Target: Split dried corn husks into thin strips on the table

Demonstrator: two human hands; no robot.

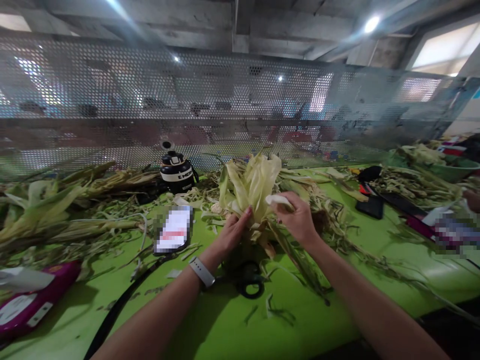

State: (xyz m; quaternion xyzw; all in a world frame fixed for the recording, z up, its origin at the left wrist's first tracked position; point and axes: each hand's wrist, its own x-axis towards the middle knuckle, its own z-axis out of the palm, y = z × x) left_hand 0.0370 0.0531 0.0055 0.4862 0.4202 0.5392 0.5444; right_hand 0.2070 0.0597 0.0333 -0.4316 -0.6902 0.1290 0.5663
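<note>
A spread bundle of pale yellow-green corn husks (255,182) stands upright in the middle of the table. Around its base my left hand (233,231) is closed, thumb pressed on the front; a white watch band circles that wrist. My right hand (298,217) is pinched on a whitish strip (279,201) just to the right of the husks. Whether this strip is a piece of husk or something else is unclear. Below the hands, black-handled scissors (252,287) lie on the green table, partly in shadow.
A phone (174,229) with a lit screen lies left, near a black flask (177,172). Husk piles (48,210) cover the left side. A magenta device (37,295) sits front left. On the right are a dark phone (370,206) and a green basin (457,170). Perforated metal panels (225,100) stand behind.
</note>
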